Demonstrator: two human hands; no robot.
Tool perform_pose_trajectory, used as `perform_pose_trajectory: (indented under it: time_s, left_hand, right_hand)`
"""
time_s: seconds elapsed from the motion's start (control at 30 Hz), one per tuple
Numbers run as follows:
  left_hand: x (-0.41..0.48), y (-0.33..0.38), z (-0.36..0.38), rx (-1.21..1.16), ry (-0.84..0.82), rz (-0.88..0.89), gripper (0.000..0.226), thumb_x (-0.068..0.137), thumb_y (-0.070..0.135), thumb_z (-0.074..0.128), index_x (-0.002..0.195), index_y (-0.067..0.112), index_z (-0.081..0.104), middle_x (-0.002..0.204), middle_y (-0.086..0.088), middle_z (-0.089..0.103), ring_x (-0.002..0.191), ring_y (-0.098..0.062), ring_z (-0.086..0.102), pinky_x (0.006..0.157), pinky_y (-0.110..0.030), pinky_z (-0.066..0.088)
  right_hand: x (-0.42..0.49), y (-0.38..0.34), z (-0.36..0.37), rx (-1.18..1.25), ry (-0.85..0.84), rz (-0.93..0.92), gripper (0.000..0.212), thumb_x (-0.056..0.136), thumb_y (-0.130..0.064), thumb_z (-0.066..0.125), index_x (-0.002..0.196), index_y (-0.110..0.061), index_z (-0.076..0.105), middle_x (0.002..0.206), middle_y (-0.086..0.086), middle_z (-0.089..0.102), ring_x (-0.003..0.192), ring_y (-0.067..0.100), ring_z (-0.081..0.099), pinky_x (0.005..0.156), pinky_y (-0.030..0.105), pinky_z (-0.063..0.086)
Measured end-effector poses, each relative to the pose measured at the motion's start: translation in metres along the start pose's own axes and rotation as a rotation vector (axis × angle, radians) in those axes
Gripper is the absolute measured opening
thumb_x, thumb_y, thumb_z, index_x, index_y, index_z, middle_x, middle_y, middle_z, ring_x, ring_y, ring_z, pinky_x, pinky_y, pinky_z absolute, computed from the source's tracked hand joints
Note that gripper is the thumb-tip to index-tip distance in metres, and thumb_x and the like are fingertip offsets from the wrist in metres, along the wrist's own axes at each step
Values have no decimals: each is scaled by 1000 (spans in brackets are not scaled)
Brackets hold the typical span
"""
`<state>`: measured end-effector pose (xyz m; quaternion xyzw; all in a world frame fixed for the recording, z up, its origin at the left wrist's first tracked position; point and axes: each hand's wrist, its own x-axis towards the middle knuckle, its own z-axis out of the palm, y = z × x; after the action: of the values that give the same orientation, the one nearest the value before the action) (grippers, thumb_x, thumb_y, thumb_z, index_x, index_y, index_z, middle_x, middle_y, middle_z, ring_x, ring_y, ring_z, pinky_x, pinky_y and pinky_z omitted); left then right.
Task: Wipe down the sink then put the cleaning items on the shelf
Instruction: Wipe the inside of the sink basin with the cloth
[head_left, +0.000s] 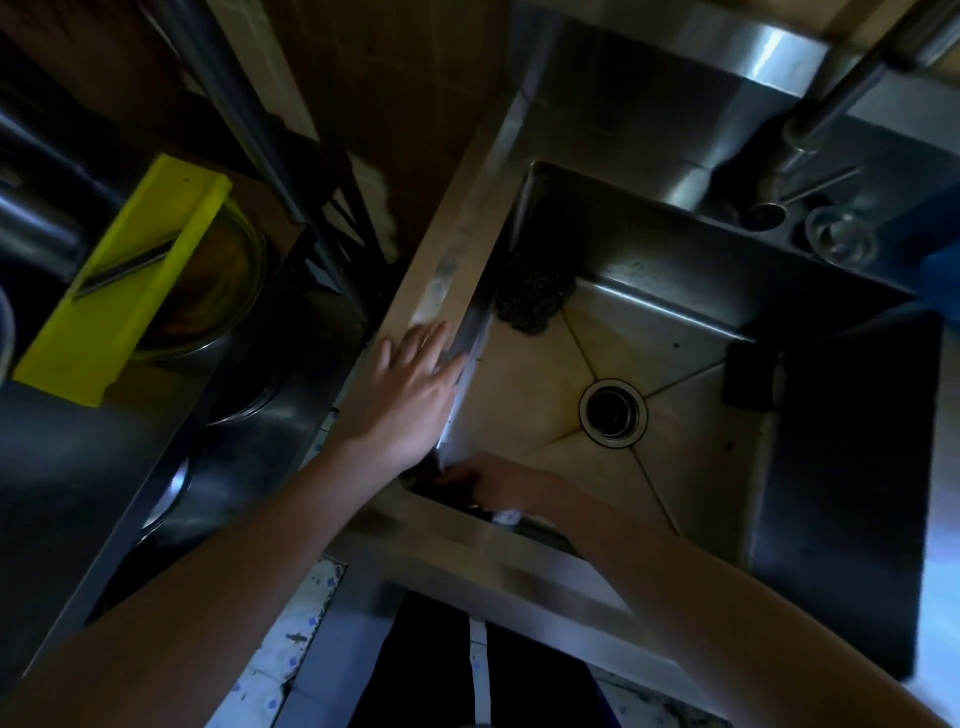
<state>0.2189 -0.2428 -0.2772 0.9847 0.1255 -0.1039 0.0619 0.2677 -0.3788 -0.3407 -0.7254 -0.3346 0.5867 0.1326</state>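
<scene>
Right hand in sink corner, fingers shadowed, grasp unclear

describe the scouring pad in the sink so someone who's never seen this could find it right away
Start at the square steel sink with the round drain in its floor. From the drain, follow the crease to the far corner on the person's left, beyond the left hand resting on the rim. The scouring pad is the dark, coarse, rounded wad there, unlike the flat black block against the opposite wall.
</scene>
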Motion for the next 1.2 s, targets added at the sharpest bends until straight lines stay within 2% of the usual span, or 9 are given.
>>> perform_pose_trajectory:
  time_s: [0.1, 0.37, 0.57, 0.67, 0.77, 0.9, 1.0, 1.13, 1.2]
  left_hand:
    - [-2, 3, 1, 8, 11, 8, 45, 98, 27, 39, 143, 22, 34, 157, -7, 16, 143, -26, 13, 111, -47, 16]
    - [-5, 17, 15, -37, 35, 35, 38, 94, 25, 48, 132, 19, 52, 151, -11, 32, 137, -30, 31, 108, -54, 22]
    - [-6, 25, 17, -8, 37, 41, 37, 93, 25, 52, 129, 18, 55, 149, -11, 36, 136, -31, 34, 103, -55, 27]
    - [-8, 24, 17, -4, 51, 47, 36, 92, 23, 54, 128, 17, 56, 148, -11, 37, 135, -31, 35, 102, -56, 29]
    - [-10, 21, 18, -6, 49, 48, 37, 92, 22, 55, 128, 16, 56, 149, -12, 35, 136, -31, 34, 102, -57, 30]
    - [-14, 22, 20, -23, 13, 59, 39, 94, 25, 49, 132, 18, 51, 153, -8, 28, 140, -28, 27, 104, -56, 27]
    - [-18, 25, 18, -39, 33, 72, 36, 92, 22, 54, 128, 16, 56, 150, -9, 34, 137, -30, 34, 102, -57, 31]
    - [-35, 30, 13, -121, 82, 65, 35, 89, 20, 58, 123, 17, 60, 145, -8, 42, 130, -33, 42, 99, -53, 36]
    - [-49, 33, 12, -214, 4, 67, 38, 92, 29, 53, 130, 23, 54, 151, -2, 32, 135, -29, 33, 104, -51, 30]
  right_hand:
    - [-20, 16, -2, 125, -59, 49, 41, 91, 3, 44, 128, -11, 57, 131, 15, 56, 99, 10, 44, 87, 20, 35]
    - [-74, 84, -10, 158, -146, 284, 48, 96, 2, 36, 127, -25, 59, 123, 11, 59, 90, 16, 52, 66, 20, 41]
    - [-103, 130, -9, 10, -104, 349, 26, 99, -22, 41, 96, -19, 67, 93, 11, 70, 71, 19, 58, 71, 27, 43]
    - [-97, 127, -5, -25, -79, 388, 30, 98, -22, 43, 73, -24, 60, 71, -5, 60, 64, 9, 54, 60, 18, 39]
    - [-83, 111, -4, -81, -82, 380, 31, 98, -26, 43, 71, -19, 56, 67, -3, 56, 58, 11, 52, 53, 19, 37]
    - [-69, 72, -7, 24, -69, 298, 25, 100, -20, 39, 91, -21, 63, 52, -6, 55, 41, 6, 50, 35, 12, 35]
    - [-54, 40, -9, 57, -33, 177, 32, 100, -12, 37, 124, -19, 57, 63, -9, 47, 37, -1, 48, 27, 6, 26]
    - [-46, 15, -9, 26, -33, 52, 34, 99, -5, 36, 127, -9, 54, 70, -5, 48, 42, -1, 51, 34, 4, 33]
    - [-49, 18, -8, 42, -13, 37, 30, 97, -4, 39, 117, -9, 61, 79, 3, 63, 58, -2, 57, 53, 7, 39]
